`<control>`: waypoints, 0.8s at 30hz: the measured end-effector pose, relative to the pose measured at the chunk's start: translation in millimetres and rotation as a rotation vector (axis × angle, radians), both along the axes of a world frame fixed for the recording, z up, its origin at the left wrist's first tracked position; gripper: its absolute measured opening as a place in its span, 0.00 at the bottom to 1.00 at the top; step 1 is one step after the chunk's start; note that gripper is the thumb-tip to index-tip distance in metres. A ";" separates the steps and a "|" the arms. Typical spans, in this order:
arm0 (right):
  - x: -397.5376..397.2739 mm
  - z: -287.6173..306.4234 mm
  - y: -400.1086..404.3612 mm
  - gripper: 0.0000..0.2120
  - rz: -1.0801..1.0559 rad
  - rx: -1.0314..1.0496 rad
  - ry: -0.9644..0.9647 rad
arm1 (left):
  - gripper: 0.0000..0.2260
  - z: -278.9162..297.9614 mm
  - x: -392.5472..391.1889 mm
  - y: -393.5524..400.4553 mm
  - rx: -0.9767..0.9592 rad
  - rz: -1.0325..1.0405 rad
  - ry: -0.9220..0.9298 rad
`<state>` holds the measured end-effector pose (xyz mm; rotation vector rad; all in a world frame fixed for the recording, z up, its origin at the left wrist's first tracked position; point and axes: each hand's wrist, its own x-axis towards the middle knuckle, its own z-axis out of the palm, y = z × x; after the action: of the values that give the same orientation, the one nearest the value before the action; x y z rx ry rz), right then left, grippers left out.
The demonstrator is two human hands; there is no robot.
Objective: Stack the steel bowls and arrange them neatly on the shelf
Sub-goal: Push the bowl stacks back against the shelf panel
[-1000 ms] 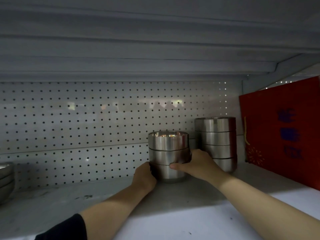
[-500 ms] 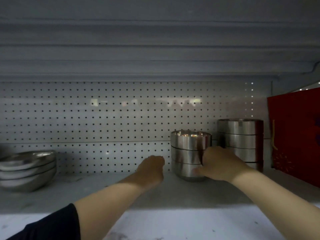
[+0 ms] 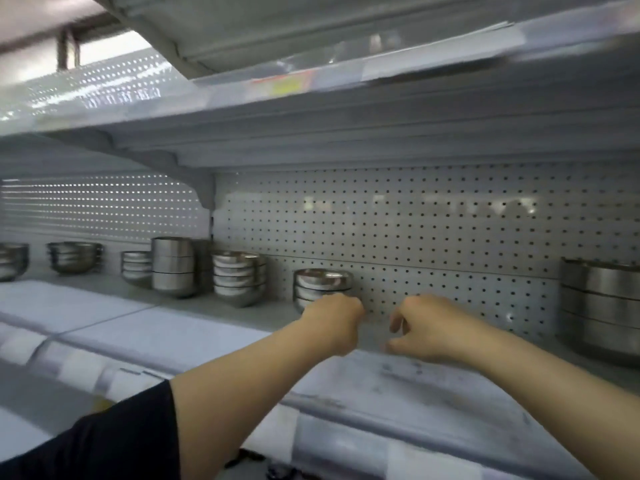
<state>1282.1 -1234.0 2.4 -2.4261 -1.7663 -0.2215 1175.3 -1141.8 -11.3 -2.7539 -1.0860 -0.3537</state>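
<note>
Right now the nearest stack of shallow steel bowls (image 3: 322,285) is sitting at the back of the shelf (image 3: 214,336), close against the perforated back panel (image 3: 433,244), nested rim inside rim so that it takes little room and stands steady. The left hand (image 3: 334,322) is hovering just in front of it, hiding its lower part; the fingers are curling loosely inward and gripping nothing that can be seen, and whether the knuckles are touching the steel cannot be told. The right hand (image 3: 429,329) is hanging beside it over bare shelf, thumb and fingers bent toward one another with a gap between them and nothing inside, seemingly readying to take the stack from the other side.

Further left, a taller stack of straight-sided bowls (image 3: 173,266) and another shallow stack (image 3: 239,278) are lining up along the same panel, with more stacks (image 3: 74,258) beyond, blurred. At the far right a stack of deep bowls (image 3: 602,306) is standing well apart, so the gap between looks like the space waiting to be filled.
</note>
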 end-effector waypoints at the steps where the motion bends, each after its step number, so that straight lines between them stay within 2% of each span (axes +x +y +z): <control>1: -22.1 -1.5 9.9 0.20 0.016 0.015 0.016 | 0.13 -2.6 -24.6 8.9 0.002 0.021 -0.009; 7: -144.2 -16.3 72.3 0.20 0.117 0.092 0.089 | 0.14 -19.7 -162.7 66.9 -0.009 0.127 -0.064; 13: -237.9 -21.6 125.8 0.20 0.164 0.093 0.102 | 0.14 -24.8 -265.1 111.4 -0.031 0.199 -0.114; 17: -271.4 -19.4 156.4 0.20 0.152 0.085 0.079 | 0.06 -28.7 -310.2 139.9 -0.039 0.226 -0.117; 22: -293.2 -17.9 196.7 0.19 0.142 0.058 0.081 | 0.09 -36.2 -339.4 178.2 -0.068 0.243 -0.179; 24: -299.5 -18.7 216.4 0.19 0.135 0.048 0.078 | 0.04 -39.7 -343.7 197.1 -0.064 0.234 -0.186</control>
<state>982.6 -1017.6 -16.3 -2.2400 -1.8586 -0.1506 831.6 -944.7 -51.0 -2.6492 -1.4722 -0.5581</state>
